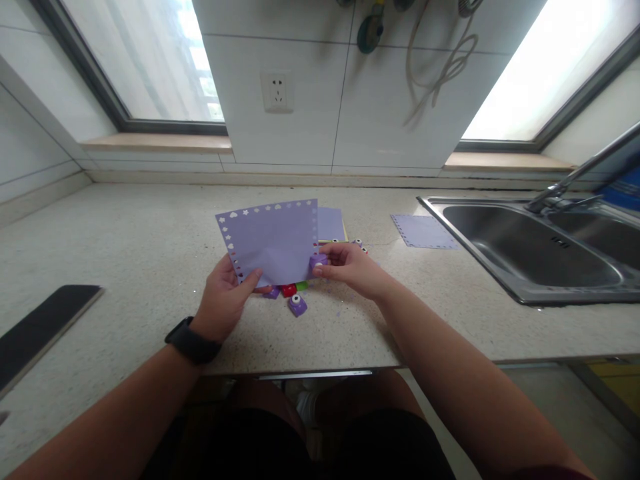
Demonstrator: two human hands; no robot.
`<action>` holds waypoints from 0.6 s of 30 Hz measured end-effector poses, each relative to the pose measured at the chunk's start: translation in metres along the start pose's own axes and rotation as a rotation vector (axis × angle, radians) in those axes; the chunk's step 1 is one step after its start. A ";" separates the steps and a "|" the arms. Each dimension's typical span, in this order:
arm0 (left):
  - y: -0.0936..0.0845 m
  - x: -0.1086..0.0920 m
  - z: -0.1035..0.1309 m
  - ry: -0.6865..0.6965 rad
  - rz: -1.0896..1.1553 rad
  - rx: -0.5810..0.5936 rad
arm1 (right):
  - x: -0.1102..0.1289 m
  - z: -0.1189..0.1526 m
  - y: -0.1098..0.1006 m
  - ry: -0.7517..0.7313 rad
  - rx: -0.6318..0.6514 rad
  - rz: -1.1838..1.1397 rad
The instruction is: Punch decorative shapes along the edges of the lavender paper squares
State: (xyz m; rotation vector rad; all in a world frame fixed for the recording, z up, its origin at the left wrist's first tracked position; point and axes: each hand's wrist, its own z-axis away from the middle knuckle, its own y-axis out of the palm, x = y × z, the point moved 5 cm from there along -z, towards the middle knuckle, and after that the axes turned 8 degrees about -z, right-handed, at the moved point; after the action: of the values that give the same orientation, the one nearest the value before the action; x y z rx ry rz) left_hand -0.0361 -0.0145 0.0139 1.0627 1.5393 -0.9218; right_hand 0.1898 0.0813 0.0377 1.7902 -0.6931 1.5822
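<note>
R hand w/ purple punch, partly hidden behind fingers

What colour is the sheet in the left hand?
The sheet is light purple, seen best in the head view.

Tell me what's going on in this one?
A person's left hand grips a lilac sheet by its lower left, while the right hand holds a small purple punch at its right edge. Small shapes are cut along the sheet's top and left edges. Another purple punch lies on the counter just below, and a second edge-punched sheet lies by the sink.
</note>
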 end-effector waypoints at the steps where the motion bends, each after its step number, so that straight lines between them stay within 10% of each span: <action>1: 0.000 0.000 0.000 -0.001 0.005 -0.001 | 0.000 0.000 0.000 0.000 0.003 0.004; 18: 0.000 -0.001 0.000 -0.016 0.012 -0.004 | 0.001 0.000 0.001 0.014 0.003 -0.004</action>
State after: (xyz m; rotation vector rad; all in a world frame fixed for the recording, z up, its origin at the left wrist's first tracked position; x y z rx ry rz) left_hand -0.0357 -0.0143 0.0146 1.0582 1.5192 -0.9160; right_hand 0.1890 0.0802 0.0386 1.7797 -0.6804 1.5930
